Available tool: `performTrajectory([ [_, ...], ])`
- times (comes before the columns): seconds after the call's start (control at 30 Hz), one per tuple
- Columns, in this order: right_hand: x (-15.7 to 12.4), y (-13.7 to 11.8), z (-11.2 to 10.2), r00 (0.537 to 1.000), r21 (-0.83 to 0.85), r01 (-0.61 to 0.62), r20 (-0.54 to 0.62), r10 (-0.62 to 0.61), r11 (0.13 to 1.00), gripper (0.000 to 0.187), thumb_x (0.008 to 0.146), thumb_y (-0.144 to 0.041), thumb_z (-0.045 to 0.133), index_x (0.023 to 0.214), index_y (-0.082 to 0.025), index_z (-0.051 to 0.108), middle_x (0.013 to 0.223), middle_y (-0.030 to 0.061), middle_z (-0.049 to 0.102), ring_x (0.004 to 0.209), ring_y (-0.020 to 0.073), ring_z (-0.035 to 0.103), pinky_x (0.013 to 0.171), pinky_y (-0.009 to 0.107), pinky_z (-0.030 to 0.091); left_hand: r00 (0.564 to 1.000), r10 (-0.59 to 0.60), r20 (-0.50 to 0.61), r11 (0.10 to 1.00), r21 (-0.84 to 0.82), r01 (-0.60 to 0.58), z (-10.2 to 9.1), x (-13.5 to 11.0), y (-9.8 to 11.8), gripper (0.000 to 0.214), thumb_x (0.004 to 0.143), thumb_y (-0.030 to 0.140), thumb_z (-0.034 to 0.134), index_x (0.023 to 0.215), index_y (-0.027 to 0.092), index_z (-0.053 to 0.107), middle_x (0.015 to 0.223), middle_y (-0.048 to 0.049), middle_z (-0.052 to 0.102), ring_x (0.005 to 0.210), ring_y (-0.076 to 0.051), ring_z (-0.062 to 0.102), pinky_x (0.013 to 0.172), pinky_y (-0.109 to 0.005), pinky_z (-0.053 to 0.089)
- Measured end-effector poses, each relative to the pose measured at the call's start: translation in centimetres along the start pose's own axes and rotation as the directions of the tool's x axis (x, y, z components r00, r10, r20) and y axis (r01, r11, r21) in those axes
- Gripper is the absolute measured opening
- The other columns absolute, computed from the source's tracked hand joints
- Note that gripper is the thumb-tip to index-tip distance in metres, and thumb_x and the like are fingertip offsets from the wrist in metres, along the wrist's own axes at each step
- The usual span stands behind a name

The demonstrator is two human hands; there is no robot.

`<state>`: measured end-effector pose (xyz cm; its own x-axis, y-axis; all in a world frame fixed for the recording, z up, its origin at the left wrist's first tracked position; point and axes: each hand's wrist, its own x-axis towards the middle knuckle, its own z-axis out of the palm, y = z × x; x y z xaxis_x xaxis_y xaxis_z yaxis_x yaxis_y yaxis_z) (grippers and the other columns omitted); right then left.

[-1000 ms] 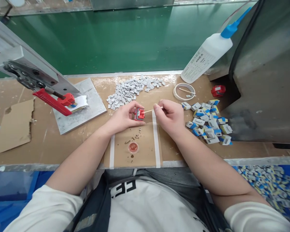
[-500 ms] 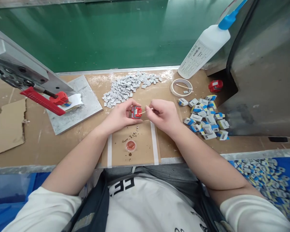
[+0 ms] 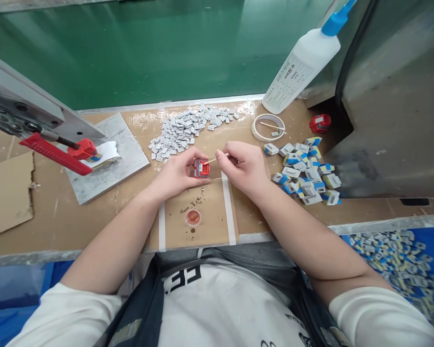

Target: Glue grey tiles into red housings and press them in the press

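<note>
My left hand (image 3: 177,171) pinches a small red block-shaped part (image 3: 201,168) at the middle of the cardboard-covered bench. My right hand (image 3: 242,166) is closed on a thin wooden stick (image 3: 211,160) whose tip touches the top of the red part. Just below the hands a small round cap of reddish-brown paste (image 3: 193,217) sits on a taped cardboard square, with dark drips around it.
A heap of small grey pieces (image 3: 188,129) lies behind the hands. Blue-and-white parts (image 3: 305,168) are piled at the right, near a tape ring (image 3: 268,127), another red part (image 3: 319,123) and a white glue bottle (image 3: 299,67). A red-handled clamp press (image 3: 58,152) stands left. Bin of parts (image 3: 398,255) lower right.
The right hand has drawn closer to the red part, so less stick shows between the hands. The head camera has drifted, shifting the whole scene slightly left and up.
</note>
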<state>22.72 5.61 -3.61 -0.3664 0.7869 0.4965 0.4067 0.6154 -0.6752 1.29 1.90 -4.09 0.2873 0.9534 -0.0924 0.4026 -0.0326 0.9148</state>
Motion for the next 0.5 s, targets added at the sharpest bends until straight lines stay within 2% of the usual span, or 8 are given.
performTrajectory([
  [0.1, 0.0, 0.11, 0.16, 1.0, -0.013, 0.005, -0.014, -0.006, 1.0, 0.042, 0.097, -0.027, 0.057, 0.067, -0.024, 0.027, 0.06, -0.0061, 0.031, 0.057, 0.0111, 0.031, 0.059, 0.03, 0.024, 1.0, 0.001, -0.006, 1.0, 0.026, -0.001, 0.0, 0.01, -0.06, 0.05, 0.075, 0.038, 0.091, 0.112, 0.022, 0.062, 0.09, 0.0011, 0.07, 0.073, -0.013, 0.06, 0.067, -0.024, 0.042],
  [0.27, 0.05, -0.01, -0.04, 0.997, -0.034, 0.056, -0.049, -0.058, 0.998, 0.04, 0.094, -0.022, 0.057, 0.066, -0.024, 0.028, 0.059, -0.0065, 0.03, 0.055, 0.0106, 0.03, 0.058, 0.029, 0.023, 1.0, -0.017, -0.011, 0.998, 0.054, 0.018, -0.05, -0.05, 0.34, 0.05, 0.075, 0.039, 0.091, 0.113, 0.023, 0.063, 0.083, 0.0033, 0.065, 0.063, -0.01, 0.051, 0.06, -0.023, 0.037],
  [0.5, -0.06, -0.56, -0.3, 0.997, -0.009, 0.047, 0.053, -0.047, 0.999, 0.036, 0.091, -0.021, 0.056, 0.065, -0.024, 0.031, 0.058, -0.0068, 0.03, 0.054, 0.0102, 0.029, 0.057, 0.029, 0.023, 0.999, -0.031, -0.016, 0.999, 0.017, 0.031, -0.05, -0.01, 0.09, 0.051, 0.076, 0.04, 0.09, 0.115, 0.024, 0.062, 0.087, 0.0024, 0.068, 0.063, -0.01, 0.054, 0.058, -0.022, 0.036],
])
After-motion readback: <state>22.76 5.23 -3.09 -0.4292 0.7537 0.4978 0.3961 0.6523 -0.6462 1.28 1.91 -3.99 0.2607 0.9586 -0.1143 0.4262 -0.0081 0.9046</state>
